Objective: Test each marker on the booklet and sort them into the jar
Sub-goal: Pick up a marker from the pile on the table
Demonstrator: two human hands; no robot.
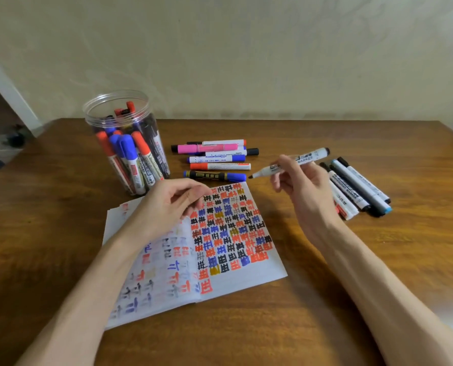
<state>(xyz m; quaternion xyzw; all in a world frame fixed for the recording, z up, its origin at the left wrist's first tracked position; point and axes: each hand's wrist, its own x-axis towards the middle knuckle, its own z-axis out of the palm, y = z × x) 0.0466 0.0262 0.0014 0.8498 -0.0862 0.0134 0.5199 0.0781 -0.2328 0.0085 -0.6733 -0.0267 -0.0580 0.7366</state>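
A: where's the marker (288,163) at?
B: uncapped, pinched in the right hand (296,186) fingers, just off the booklet (246,273)'s far right corner. left hand (167,204) fingers curled on the booklet, can't tell if they're pinching anything.

Booklet (259,273) open on the table (61,233) before me, my left hand (167,204) resting on it. Jar (95,120) behind-left, loose markers (217,159) behind, more markers (360,191) right, beyond my right hand (299,180) gripping a marker (291,165).

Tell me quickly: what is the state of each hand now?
Left hand: on the booklet, fingers curled; grip cannot be told.
Right hand: holds the uncapped marker.
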